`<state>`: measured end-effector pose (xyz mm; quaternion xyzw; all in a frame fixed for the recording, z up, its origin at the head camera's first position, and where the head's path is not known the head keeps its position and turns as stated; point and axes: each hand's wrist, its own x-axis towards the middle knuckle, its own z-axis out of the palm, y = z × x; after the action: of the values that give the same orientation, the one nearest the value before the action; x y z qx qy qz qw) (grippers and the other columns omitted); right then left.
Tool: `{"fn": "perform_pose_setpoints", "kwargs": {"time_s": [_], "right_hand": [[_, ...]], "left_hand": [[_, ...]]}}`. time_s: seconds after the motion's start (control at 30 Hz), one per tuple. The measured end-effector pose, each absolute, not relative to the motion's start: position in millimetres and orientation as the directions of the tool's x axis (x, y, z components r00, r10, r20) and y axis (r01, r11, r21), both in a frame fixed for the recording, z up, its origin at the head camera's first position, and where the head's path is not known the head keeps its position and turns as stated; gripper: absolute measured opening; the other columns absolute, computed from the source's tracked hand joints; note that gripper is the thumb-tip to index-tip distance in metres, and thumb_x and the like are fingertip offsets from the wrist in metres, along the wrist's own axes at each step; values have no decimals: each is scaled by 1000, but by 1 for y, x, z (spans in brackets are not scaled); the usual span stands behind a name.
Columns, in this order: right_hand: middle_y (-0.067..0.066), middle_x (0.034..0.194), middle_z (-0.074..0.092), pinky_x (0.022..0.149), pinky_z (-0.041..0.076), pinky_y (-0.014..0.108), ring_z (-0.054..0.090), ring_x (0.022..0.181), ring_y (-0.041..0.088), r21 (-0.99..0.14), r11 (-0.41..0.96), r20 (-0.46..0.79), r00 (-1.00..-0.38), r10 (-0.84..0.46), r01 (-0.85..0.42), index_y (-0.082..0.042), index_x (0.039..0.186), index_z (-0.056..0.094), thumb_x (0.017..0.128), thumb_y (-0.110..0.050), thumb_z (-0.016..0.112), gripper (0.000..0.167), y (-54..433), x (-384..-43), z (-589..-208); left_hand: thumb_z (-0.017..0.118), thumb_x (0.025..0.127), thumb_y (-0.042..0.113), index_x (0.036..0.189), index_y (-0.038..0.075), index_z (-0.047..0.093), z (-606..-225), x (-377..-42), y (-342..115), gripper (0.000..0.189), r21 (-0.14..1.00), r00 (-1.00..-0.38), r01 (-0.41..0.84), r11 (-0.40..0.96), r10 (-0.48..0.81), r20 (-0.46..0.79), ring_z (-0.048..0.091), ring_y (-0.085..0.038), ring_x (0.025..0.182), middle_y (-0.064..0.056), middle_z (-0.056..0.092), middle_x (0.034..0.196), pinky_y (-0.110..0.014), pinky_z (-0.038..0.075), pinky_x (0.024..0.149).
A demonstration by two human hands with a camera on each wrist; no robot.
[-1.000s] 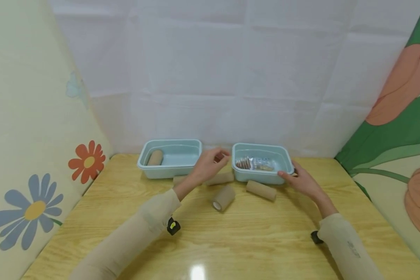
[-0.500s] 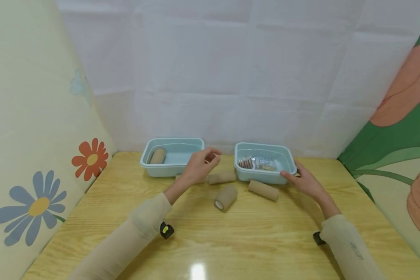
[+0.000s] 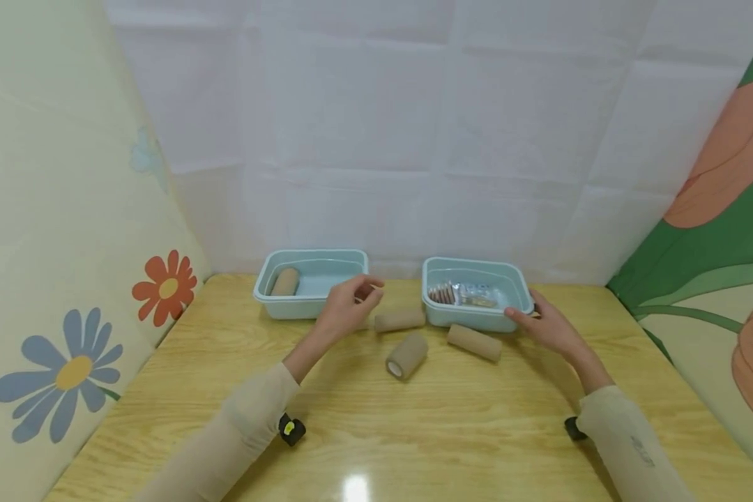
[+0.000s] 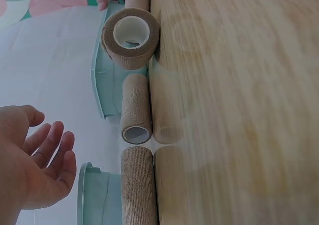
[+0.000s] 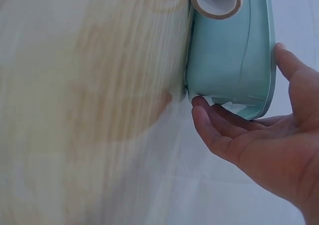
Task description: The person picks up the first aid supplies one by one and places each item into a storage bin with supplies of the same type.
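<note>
White creased sheeting (image 3: pixel 351 139) hangs behind a wood-grain tabletop (image 3: pixel 452 425), with a floral left panel (image 3: pixel 75 188) and a floral right panel (image 3: pixel 747 174) at either side. At the right, the right hand's grip (image 3: pixel 551 328) grasps the right end of the right box (image 3: pixel 442 315), thumb at the rim and fingers curled against the outer wall. The left hand's grip (image 3: pixel 345 307) is empty, its fingers loosely bent above the near right corner of the left box (image 3: pixel 288 308).

Just outside the grips, four tan rolls lie on the near side of the boxes: the right roll (image 3: pixel 474 342) just before the right box, the middle roll (image 3: pixel 399 320) between the boxes, the near roll (image 3: pixel 407 355) with its pale core showing, and the left roll (image 4: pixel 137 185), mostly hidden in the head view, before the left box. Inside the right box sit a brown ridged stack (image 3: pixel 441 293) and clear packets (image 3: pixel 475 293); inside the left box, an inner roll (image 3: pixel 285 282) lies at the left end.

These rolls look light, with a softly textured, grippy wrap that should yield slightly; they may roll, so pinching across the middle seems best. The boxes look thin, stiff and smooth, best held by the rim.
</note>
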<state>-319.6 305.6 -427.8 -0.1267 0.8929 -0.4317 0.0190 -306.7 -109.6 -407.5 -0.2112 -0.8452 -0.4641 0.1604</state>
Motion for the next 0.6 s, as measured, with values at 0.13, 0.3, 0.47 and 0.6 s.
{"fn": "perform_pose_setpoints", "kwargs": {"time_s": [0.13,0.3,0.47,0.6], "right_hand": [[30,150,39,89,53,51,45,130,48,-773,598,73,-966,-249,-212,-4,163,16,102,-51,58,87,304,-318,-425],[33,154,32,95,49,58,40,134,52,-756,630,60,-977,-206,-179,-2,162,12,99,-57,58,96,302,-314,-419],[33,156,30,98,45,61,42,133,52,-711,679,114,-983,-147,-184,3,161,9,98,-58,59,101,303,-313,-411],[33,150,39,92,50,60,50,125,50,-674,706,203,-973,-107,-217,6,158,22,101,-49,60,88,304,-311,-408]], "left_hand": [[65,102,22,117,10,72,-408,-301,-115,21,711,-854,513,481,202,479,67,-15,81,1,73,93,-36,55,73],[67,101,19,117,8,71,-409,-295,-123,20,720,-856,510,471,195,478,67,-17,81,-1,73,93,-38,56,75],[68,100,17,117,4,70,-410,-294,-134,21,717,-854,512,474,189,485,67,-19,84,-3,72,93,-39,56,77],[67,100,18,118,3,70,-409,-291,-144,24,703,-851,510,496,176,494,67,-18,85,-3,71,94,-37,56,77]]}}
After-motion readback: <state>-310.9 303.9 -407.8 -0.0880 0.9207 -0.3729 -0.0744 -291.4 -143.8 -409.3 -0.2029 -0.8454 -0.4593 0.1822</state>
